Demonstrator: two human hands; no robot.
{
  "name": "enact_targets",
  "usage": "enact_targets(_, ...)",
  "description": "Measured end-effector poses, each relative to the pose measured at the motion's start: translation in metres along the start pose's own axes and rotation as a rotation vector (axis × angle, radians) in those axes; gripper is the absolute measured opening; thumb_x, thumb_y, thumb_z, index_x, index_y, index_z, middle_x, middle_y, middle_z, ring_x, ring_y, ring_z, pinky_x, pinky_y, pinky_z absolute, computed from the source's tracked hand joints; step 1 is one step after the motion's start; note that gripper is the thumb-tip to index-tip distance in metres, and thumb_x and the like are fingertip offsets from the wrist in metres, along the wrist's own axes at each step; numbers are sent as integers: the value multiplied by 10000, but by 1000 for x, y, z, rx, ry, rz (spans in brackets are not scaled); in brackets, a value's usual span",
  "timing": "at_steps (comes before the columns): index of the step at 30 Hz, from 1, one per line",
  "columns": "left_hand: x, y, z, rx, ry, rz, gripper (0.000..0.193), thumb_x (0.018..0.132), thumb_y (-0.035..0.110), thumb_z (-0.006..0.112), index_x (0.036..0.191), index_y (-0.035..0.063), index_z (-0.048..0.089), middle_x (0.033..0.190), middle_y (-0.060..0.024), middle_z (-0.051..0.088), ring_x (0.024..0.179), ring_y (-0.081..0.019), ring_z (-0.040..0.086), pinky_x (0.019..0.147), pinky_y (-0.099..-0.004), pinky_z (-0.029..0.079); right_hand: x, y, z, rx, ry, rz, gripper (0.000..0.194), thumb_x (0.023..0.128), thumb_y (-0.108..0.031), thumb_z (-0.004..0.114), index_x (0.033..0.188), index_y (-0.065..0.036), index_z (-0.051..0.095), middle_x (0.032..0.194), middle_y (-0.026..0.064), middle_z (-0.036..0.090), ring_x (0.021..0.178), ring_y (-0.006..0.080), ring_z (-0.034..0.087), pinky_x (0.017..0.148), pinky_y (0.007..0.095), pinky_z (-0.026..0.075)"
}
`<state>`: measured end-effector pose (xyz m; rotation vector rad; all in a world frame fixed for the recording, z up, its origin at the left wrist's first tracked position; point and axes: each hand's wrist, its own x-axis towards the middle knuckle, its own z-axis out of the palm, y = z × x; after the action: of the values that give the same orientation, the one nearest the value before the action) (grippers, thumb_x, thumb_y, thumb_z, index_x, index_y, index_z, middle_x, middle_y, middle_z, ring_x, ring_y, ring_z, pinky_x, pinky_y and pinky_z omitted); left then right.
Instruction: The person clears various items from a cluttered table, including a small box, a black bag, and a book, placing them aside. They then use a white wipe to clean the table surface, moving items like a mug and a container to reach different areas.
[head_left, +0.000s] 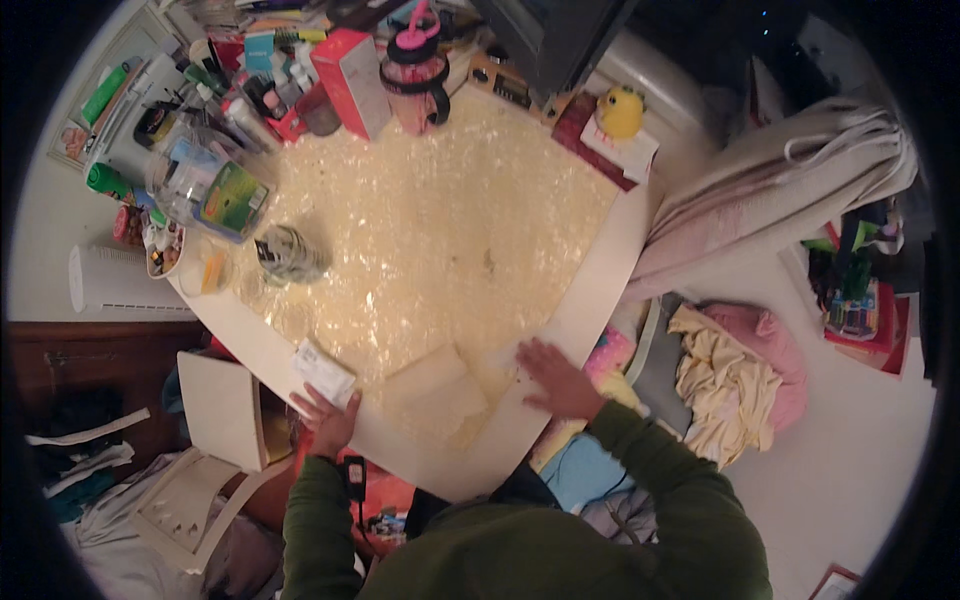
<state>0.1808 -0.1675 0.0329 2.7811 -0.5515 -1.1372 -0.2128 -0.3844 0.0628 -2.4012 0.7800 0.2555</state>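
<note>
My left hand is at the table's left front edge, thumb and fingers around the near end of a small white packet that bears printing. My right hand rests palm down by the right front edge, fingers spread. Beside its fingertips is a pale, blurred patch that I cannot identify. Between both hands a thin, pale square sheet lies on the shiny, clear-covered tabletop. Farther left stands a clear jar, with a round transparent piece nearer me.
Bottles, a plastic tub and a red-and-white box crowd the back left. A handled drink bottle stands behind. A yellow toy figure sits at the back right. Left is an open drawer; right, heaped cloth.
</note>
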Motion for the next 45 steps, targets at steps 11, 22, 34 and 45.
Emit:
enact_targets(11, 0, 4, -3, 62, 8, 20, 1195, 737, 774, 496, 1416, 150, -264, 1446, -249, -311, 1313, -601, -87, 1079, -621, 78, 1, 20, 12, -116, 478, 140, 673, 883, -310, 561, 1410, 7, 287, 1489, 193, 246, 1389, 371, 197, 1135, 481, 156)
enact_targets(22, 6, 5, -4, 160, -17, 38, 1207, 708, 811, 473, 1425, 167, -254, 1440, -235, -336, 1314, -609, 17, 1060, -640, 149, -102, -183, 115, 217, 37, -65, 603, 867, -257, 559, 1386, -26, 356, 1463, 160, 307, 1385, 333, 225, 1130, 466, 191)
enact_targets(34, 11, 1, -6, 148, -95, 73, 1267, 684, 831, 472, 1425, 87, -237, 1408, -292, -348, 1333, -576, -70, 1111, -553, 118, -34, -123, 78, 84, 571, 458, 546, 902, -274, 530, 1346, 12, 392, 1453, 192, 314, 1368, 371, 241, 1116, 463, 208)
enact_targets(45, 37, -18, -158, 659, -932, 751, 922, 848, 616, 521, 1453, 6, 186, 1470, -323, -163, 1356, -418, 250, 1107, -384, 246, 13, -256, 109, 175, 254, 222, 554, 874, -300, 560, 1318, 3, 427, 1345, 214, 430, 1237, 407, 379, 1074, 487, 274)
